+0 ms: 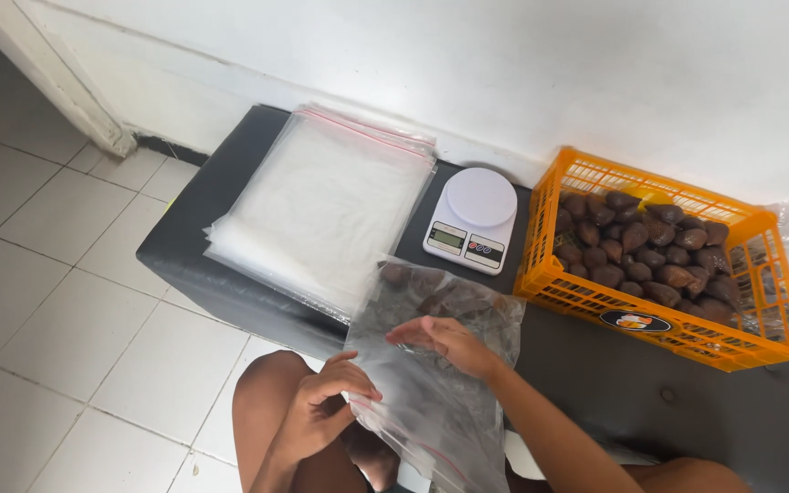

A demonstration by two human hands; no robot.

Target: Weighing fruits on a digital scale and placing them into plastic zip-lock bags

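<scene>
Bags (321, 205) left, scale (470, 220) between, crate (664, 260) right — all on the bench (184, 237).

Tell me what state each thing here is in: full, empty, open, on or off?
Clear bag: holds brown fruit, mouth end pinched in left hand.
Right hand: flat on the bag.
Orange crate: open-topped, partly filled with brown fruit.
Kitchen scale: nothing on it, display unreadable.
Bag stack: flat, empty.

Stack of clear zip bags (321, 205), red-striped seals, upper centre-left. Clear bag of brown fruit (431, 365), lower centre, held in both hands. Scale's small grey rectangular screen (447, 239), centre. Oval orange-and-black label (634, 320) on crate front, right.
</scene>
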